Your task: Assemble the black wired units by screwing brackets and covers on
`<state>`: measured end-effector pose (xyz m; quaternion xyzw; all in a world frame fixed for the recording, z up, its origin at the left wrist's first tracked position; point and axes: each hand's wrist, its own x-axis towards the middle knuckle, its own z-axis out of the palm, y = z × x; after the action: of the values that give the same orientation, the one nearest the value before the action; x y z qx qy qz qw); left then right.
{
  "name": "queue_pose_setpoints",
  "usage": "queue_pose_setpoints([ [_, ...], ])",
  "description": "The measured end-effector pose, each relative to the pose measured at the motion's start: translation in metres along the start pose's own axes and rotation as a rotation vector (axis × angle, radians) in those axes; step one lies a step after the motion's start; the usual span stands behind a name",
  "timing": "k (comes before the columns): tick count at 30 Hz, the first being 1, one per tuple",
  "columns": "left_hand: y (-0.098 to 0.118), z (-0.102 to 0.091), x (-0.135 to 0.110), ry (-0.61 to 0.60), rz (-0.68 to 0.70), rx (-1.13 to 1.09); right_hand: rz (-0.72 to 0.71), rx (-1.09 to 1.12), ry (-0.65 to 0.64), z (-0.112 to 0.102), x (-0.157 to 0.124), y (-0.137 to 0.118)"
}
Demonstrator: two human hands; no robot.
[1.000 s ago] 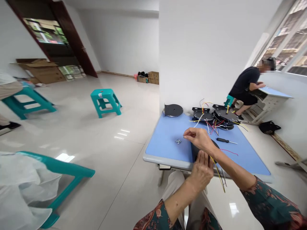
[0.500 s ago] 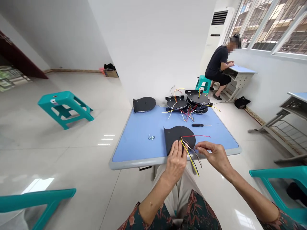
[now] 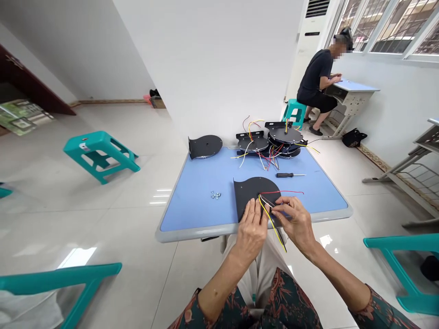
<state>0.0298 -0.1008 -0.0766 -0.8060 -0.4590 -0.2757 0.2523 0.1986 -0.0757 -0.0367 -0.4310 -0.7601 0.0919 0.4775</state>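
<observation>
A black metal plate (image 3: 248, 187) with one rounded end and a raised edge at its left lies at the table's front edge. My left hand (image 3: 253, 224) rests on its near part, fingers stretched flat. From the plate's middle comes a bundle of thin wires. The red wire (image 3: 288, 192) points right across the table, while the yellow wire (image 3: 273, 225) and a black one hang towards me over the edge. To the right, my right hand (image 3: 297, 221) pinches a white wire (image 3: 267, 201), with a dark one close beside it. Its fingertips partly hide these wires.
Small screws (image 3: 216, 195) lie left of the plate, and a screwdriver (image 3: 285, 175) lies behind it. Several wired black discs (image 3: 253, 145) are stacked at the back right; another black plate (image 3: 206, 146) sits back left. A person (image 3: 317, 82) works at a far desk.
My right hand has moved left to the wires near the plate's middle and closed on the white one. My left hand stays on the plate. The view has shifted slightly.
</observation>
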Motion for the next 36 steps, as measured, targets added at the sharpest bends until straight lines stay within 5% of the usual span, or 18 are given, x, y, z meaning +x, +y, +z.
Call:
queue_pose_setpoints([
  [10, 0.001, -0.002, 0.003, 0.015, -0.005, 0.001, 0.021, 0.039, 0.009, 0.007, -0.003, 0.004],
  [27, 0.0, -0.004, 0.003, 0.006, -0.005, 0.0, -0.234, -0.033, -0.043, 0.002, 0.0, 0.0],
  [36, 0.001, -0.002, 0.001, 0.001, -0.01, 0.001, -0.4, -0.11, -0.19, -0.003, 0.005, 0.006],
])
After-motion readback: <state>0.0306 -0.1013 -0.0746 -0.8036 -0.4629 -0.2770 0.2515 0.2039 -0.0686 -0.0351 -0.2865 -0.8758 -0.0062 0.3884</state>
